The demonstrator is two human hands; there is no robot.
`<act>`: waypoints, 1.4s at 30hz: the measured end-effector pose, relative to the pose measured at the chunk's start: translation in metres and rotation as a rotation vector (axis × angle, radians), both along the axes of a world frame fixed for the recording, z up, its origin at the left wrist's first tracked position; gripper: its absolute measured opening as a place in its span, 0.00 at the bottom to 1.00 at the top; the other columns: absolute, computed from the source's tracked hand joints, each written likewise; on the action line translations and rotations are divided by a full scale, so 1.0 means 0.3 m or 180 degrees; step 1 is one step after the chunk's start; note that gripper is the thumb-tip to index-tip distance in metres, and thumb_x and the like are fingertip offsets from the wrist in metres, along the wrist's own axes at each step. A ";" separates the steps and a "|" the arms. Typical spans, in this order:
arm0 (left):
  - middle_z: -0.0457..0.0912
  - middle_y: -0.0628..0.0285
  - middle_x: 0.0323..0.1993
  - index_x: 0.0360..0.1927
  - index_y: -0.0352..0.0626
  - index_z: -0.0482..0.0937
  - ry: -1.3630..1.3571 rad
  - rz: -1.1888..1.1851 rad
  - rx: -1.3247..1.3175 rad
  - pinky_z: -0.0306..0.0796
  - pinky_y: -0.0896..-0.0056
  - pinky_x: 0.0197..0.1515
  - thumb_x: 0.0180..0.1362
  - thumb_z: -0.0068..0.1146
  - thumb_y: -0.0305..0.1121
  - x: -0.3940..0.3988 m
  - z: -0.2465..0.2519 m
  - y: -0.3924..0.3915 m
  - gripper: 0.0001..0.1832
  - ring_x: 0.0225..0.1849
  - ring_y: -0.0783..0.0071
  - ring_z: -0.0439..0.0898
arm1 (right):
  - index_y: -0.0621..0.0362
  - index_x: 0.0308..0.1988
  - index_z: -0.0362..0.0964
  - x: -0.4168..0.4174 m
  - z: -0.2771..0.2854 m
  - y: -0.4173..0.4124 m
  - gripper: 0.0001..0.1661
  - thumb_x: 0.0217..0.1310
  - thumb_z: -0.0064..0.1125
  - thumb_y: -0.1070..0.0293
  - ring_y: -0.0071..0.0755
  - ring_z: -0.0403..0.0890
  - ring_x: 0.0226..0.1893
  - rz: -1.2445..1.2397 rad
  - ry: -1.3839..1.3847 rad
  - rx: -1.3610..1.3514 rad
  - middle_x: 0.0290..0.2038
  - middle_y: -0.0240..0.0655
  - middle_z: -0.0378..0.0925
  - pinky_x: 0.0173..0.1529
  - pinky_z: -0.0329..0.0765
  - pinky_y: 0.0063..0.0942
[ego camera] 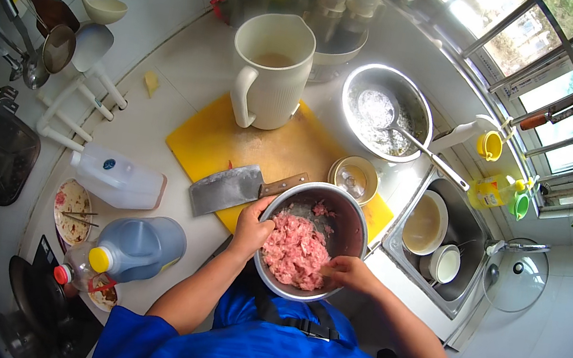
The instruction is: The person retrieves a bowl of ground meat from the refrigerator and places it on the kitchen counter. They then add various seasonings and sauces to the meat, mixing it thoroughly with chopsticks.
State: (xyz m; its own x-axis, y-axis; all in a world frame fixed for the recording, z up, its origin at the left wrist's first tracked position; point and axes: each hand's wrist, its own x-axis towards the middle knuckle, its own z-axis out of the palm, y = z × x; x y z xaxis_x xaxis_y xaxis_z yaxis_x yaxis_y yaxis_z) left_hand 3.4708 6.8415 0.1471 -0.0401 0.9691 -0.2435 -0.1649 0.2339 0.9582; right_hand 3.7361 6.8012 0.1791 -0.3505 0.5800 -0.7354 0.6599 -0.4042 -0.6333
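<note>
A metal pot (349,234) of raw minced meat (297,251) is held close in front of my body, tilted so its inside faces me. My left hand (251,229) grips the pot's left rim, thumb over the edge. At the right inner side, my right hand (353,275) reaches in with curled fingers beside the meat. Whether those fingers hold a utensil is hard to make out. Just beyond the pot, a cleaver (228,189) with a wooden handle lies partly across the yellow cutting board (316,133). Small stacked bowls (355,180) rest near the board's right corner.
A cream pitcher (274,81) stands on the board. Behind it to the right is a steel pot (387,110) holding a ladle (430,159). The sink (460,268) contains bowls. Plastic jugs (146,247) and a dirty plate (72,210) with chopsticks crowd the left counter.
</note>
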 end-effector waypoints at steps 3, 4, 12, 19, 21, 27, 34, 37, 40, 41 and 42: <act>0.82 0.63 0.40 0.51 0.35 0.77 -0.0036 -0.0004 -0.0199 0.70 0.78 0.49 0.43 0.44 0.14 -0.009 0.017 -0.007 0.27 0.42 0.78 0.78 | 0.60 0.42 0.78 -0.060 -0.015 0.005 0.19 0.58 0.63 0.56 0.24 0.80 0.31 -0.0783 0.0553 -0.0172 0.29 0.32 0.80 0.36 0.77 0.26; 0.82 0.63 0.41 0.51 0.34 0.77 -0.0166 -0.0045 -0.0383 0.70 0.77 0.50 0.44 0.45 0.14 -0.011 0.055 -0.003 0.26 0.43 0.78 0.78 | 0.61 0.42 0.78 -0.080 0.010 0.037 0.19 0.59 0.63 0.56 0.24 0.79 0.30 -0.0934 0.0759 -0.0206 0.29 0.31 0.80 0.36 0.77 0.26; 0.81 0.64 0.42 0.51 0.34 0.77 -0.0265 -0.0035 -0.0421 0.70 0.77 0.50 0.43 0.46 0.14 -0.029 0.022 -0.013 0.27 0.43 0.78 0.78 | 0.49 0.42 0.78 -0.025 0.055 0.062 0.15 0.52 0.58 0.69 0.53 0.82 0.34 0.0478 -0.1297 0.1483 0.32 0.48 0.80 0.39 0.78 0.43; 0.81 0.64 0.41 0.51 0.35 0.77 -0.0259 -0.0047 -0.0346 0.70 0.78 0.49 0.43 0.45 0.13 -0.016 0.006 -0.005 0.27 0.42 0.79 0.78 | 0.40 0.47 0.76 -0.187 0.060 0.084 0.19 0.53 0.54 0.69 0.54 0.81 0.32 0.0156 -0.0707 0.2189 0.31 0.46 0.80 0.38 0.77 0.46; 0.81 0.64 0.41 0.51 0.35 0.77 -0.0246 -0.0068 -0.0426 0.70 0.78 0.49 0.42 0.45 0.13 -0.014 0.015 -0.003 0.27 0.43 0.79 0.78 | 0.40 0.47 0.76 -0.175 -0.032 0.070 0.19 0.53 0.54 0.69 0.53 0.81 0.33 0.0195 -0.0950 0.2144 0.31 0.47 0.80 0.39 0.77 0.47; 0.81 0.65 0.41 0.50 0.35 0.77 -0.0111 -0.0078 -0.0391 0.69 0.78 0.50 0.43 0.43 0.12 -0.035 0.022 -0.006 0.27 0.43 0.79 0.78 | 0.38 0.49 0.76 -0.053 0.124 0.078 0.21 0.54 0.52 0.69 0.50 0.82 0.34 0.0339 -0.1130 0.1647 0.32 0.43 0.81 0.39 0.78 0.44; 0.81 0.64 0.41 0.50 0.35 0.77 -0.0209 -0.0059 -0.0378 0.69 0.78 0.50 0.43 0.44 0.12 -0.034 0.021 -0.002 0.27 0.43 0.79 0.78 | 0.41 0.46 0.78 -0.029 0.102 0.044 0.19 0.50 0.58 0.64 0.47 0.83 0.33 0.0787 -0.1639 0.1314 0.31 0.43 0.81 0.39 0.78 0.41; 0.81 0.64 0.41 0.50 0.35 0.77 -0.0221 -0.0061 -0.0394 0.69 0.78 0.50 0.44 0.44 0.12 -0.025 0.028 0.000 0.27 0.43 0.78 0.78 | 0.41 0.45 0.78 -0.081 0.153 0.060 0.17 0.52 0.55 0.66 0.48 0.82 0.31 0.0656 -0.1510 0.1711 0.28 0.43 0.81 0.36 0.78 0.43; 0.81 0.64 0.41 0.50 0.35 0.77 -0.0192 -0.0124 -0.0332 0.70 0.77 0.50 0.45 0.44 0.12 -0.011 0.040 0.006 0.26 0.43 0.78 0.78 | 0.42 0.45 0.78 -0.243 0.105 0.067 0.17 0.54 0.52 0.68 0.49 0.82 0.30 0.0463 -0.1130 0.2027 0.27 0.43 0.80 0.35 0.77 0.45; 0.81 0.64 0.41 0.50 0.35 0.77 -0.0165 -0.0147 -0.0316 0.70 0.77 0.50 0.45 0.45 0.12 -0.008 0.037 0.007 0.25 0.43 0.78 0.78 | 0.42 0.45 0.77 -0.262 0.063 0.065 0.18 0.55 0.51 0.68 0.50 0.82 0.30 0.0552 -0.1155 0.2006 0.27 0.43 0.80 0.34 0.77 0.45; 0.81 0.64 0.41 0.50 0.35 0.77 -0.0133 -0.0134 -0.0308 0.70 0.77 0.50 0.46 0.46 0.12 -0.018 0.031 0.006 0.25 0.43 0.78 0.78 | 0.42 0.45 0.77 -0.235 0.040 0.055 0.17 0.55 0.51 0.69 0.50 0.82 0.31 0.0587 -0.1223 0.2035 0.28 0.43 0.80 0.35 0.77 0.45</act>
State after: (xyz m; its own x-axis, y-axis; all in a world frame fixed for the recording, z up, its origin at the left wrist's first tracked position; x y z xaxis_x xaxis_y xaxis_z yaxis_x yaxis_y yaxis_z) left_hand 3.4654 6.8432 0.1563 0.0121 0.9415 -0.3367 -0.1923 0.3326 0.9233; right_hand 3.6655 6.8176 0.1912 -0.2703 0.8904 -0.3662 0.9021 0.1013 -0.4194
